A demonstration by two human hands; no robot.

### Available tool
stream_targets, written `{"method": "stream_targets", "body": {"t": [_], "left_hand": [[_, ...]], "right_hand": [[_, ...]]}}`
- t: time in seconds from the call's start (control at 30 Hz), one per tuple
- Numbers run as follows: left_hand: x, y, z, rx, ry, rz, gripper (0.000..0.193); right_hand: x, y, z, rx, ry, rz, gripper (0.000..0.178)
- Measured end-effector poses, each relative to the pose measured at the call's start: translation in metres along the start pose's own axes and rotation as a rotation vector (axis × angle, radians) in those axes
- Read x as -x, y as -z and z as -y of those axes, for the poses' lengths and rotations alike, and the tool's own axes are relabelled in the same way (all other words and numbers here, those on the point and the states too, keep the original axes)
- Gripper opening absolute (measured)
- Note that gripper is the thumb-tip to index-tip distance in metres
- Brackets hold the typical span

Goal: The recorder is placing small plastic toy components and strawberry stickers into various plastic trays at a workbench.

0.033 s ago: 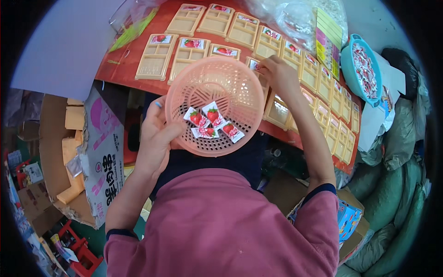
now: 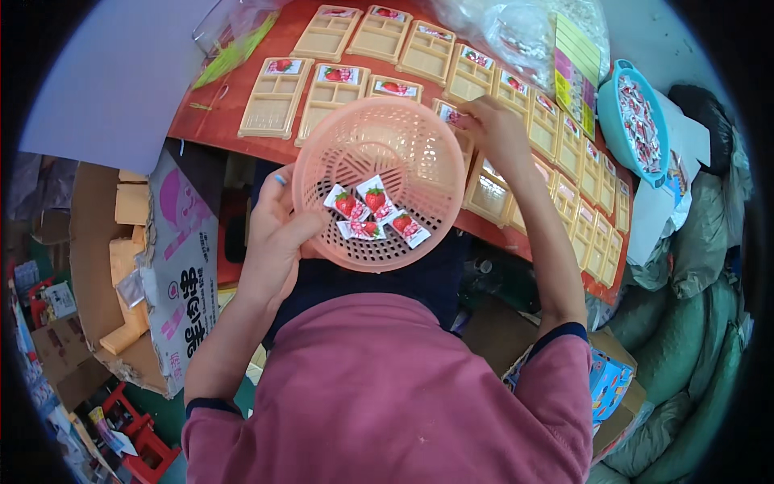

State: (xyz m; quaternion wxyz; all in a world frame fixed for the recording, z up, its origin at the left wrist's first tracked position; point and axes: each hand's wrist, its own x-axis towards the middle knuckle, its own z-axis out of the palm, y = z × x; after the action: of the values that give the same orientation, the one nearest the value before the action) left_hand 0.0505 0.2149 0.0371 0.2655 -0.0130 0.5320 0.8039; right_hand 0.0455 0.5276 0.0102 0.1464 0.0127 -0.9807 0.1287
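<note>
My left hand (image 2: 276, 234) grips the left rim of a round pink plastic basket (image 2: 423, 153), thumb inside and fingers outside. Several small white sachets with a strawberry print (image 2: 375, 198) lie on its slotted bottom. Beyond the basket, my right hand (image 2: 498, 133) reaches over a beige compartment tray (image 2: 467, 148). Its fingertips are pinched at the right end of a strawberry sachet (image 2: 448, 115) in the tray's upper compartment. The basket hides part of that tray and of its neighbours. Other beige trays (image 2: 274, 105) stand in rows, many with a sachet in the top compartment.
The trays cover much of the red tabletop (image 2: 201, 121). A blue basin (image 2: 606, 121) full of sachets stands at the right end, near clear plastic bags (image 2: 500, 32). An open carton (image 2: 85, 242) stands at the left; green sacks (image 2: 685, 347) are piled at the right.
The basket and the sachets in it have shifted very slightly right and up in the picture. My right hand stays at the same tray.
</note>
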Motion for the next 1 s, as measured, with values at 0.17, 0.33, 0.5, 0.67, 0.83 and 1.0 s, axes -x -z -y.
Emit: {"method": "stream_targets", "body": {"t": [0.17,0.33,0.5,0.67,0.83,1.0], "left_hand": [[-0.007,-0.009,0.005,-0.027,0.008,0.033,0.054],[-0.014,-0.037,0.012,0.014,-0.003,0.144,0.053],[-0.013,-0.056,0.011,-0.024,-0.038,0.130,0.053],[-0.019,-0.066,0.016,-0.053,-0.027,0.125,0.055],[-0.023,-0.074,0.018,-0.055,-0.017,0.119,0.055],[-0.030,-0.056,0.016,-0.070,-0.007,0.094,0.055]], "right_hand": [[0.025,0.064,0.077,-0.470,-0.191,0.055,0.012],[0.052,0.033,0.098,-0.123,-0.160,0.292,0.035],[0.065,0.025,0.094,-0.239,-0.188,0.240,0.032],[0.070,0.022,0.080,-0.226,-0.043,0.097,0.022],[0.069,0.025,0.076,-0.257,-0.165,0.240,0.019],[0.061,0.077,0.053,-0.785,-0.185,0.104,0.017]]}}
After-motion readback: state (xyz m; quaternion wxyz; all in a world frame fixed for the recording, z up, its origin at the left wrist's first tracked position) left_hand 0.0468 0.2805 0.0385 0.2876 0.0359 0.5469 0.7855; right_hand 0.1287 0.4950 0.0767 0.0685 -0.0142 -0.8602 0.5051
